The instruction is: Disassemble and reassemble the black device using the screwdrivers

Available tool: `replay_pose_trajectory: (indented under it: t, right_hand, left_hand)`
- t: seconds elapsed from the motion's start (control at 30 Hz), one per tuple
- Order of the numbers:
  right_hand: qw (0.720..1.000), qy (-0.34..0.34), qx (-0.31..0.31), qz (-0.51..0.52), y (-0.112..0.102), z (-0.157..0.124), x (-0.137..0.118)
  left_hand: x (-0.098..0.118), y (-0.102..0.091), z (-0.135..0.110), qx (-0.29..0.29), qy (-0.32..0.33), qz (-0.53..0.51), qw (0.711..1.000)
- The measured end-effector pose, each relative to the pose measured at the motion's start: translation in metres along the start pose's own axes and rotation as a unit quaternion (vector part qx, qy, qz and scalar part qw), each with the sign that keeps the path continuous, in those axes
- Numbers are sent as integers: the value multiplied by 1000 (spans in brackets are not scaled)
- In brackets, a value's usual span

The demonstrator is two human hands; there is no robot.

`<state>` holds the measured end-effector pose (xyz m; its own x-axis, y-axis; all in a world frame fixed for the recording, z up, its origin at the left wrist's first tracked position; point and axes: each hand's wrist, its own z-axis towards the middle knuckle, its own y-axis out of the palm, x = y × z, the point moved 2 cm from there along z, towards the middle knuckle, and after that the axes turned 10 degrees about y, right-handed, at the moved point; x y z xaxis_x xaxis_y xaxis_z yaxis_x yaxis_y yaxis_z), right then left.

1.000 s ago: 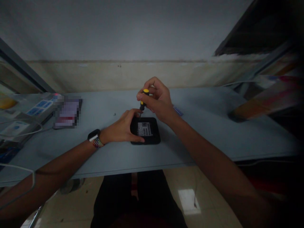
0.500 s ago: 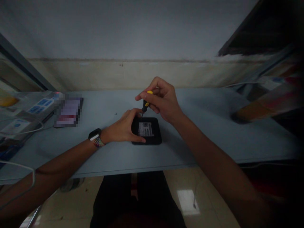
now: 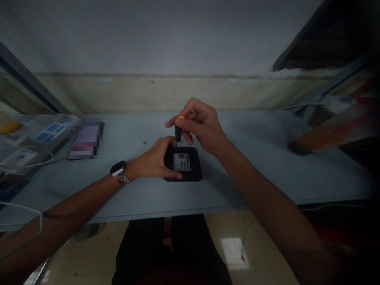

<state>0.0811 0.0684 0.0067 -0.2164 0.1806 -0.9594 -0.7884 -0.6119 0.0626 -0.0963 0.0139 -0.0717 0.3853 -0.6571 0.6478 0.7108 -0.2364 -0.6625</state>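
Observation:
A flat black box [image 3: 194, 166] with rounded corners and a white printed label [image 3: 182, 162] lies on the table in front of me. My left hand [image 3: 157, 160] grips its left side, thumb along the near edge and fingers at the far edge. Above the box's far left corner, my right hand [image 3: 202, 124] pinches a short screwdriver [image 3: 178, 132] with a black and yellow handle. The screwdriver stands nearly upright, its shaft pointing down at the box; whether the tip sits in a screw is too small to tell.
A phone [image 3: 86, 138] with a blurred screen lies to the left, beside boxes with blue labels [image 3: 52, 131]. Tiny dark bits [image 3: 144, 142] lie on the light blue table [image 3: 133, 202]. At the right leans a see-through container [image 3: 323, 132] with orange contents. A white cable [image 3: 40, 225] hangs at lower left.
The screwdriver's handle has tipped slightly left and stands more upright, my right fingers shifting with it. My left hand and the black box have stayed in place.

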Motion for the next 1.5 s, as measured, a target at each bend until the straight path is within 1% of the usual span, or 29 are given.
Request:
replay_pose_trajectory:
  t: [0.07, 0.13, 0.27, 0.33, 0.5, 0.73, 0.8, 0.87, 0.97, 1.3, 1.5]
  right_hand:
    - [1000, 4, 19, -3, 1, 0, 0]
    - [1000, 6, 24, 3, 0, 0, 0]
    - [999, 19, -23, 15, -2, 0, 1]
    - [999, 14, -31, 8, -4, 0, 1]
    - [1000, -5, 3, 1, -9, 4, 2]
    - [1000, 8, 24, 16, -9, 3, 0]
    - [1000, 20, 8, 18, -9, 2, -1]
    - [999, 26, -24, 24, -9, 2, 0]
    - [998, 19, -48, 26, -9, 2, 0]
    - [999, -7, -36, -5, -7, 2, 2]
    - [1000, 14, -3, 15, -7, 3, 4]
  left_hand:
    - [1, 0, 0, -3, 1, 3, 1000]
    - [2, -1, 1, -7, -5, 2, 1000]
    - [2, -1, 1, -5, -11, -3, 1000]
    - [2, -1, 1, -4, -14, -1, 1000]
    - [1, 0, -1, 3, -8, -8, 1000]
    - [1, 0, -1, 3, 3, -11, 1000]
    - [1, 0, -1, 1, 2, -7, 1000]
    - [1, 0, -1, -1, -4, -3, 1000]
    - [1, 1, 0, 1, -15, -5, 1000]
    - [0, 1, -1, 4, -12, -4, 1000]
    - [0, 0, -1, -2, -7, 0, 1000]
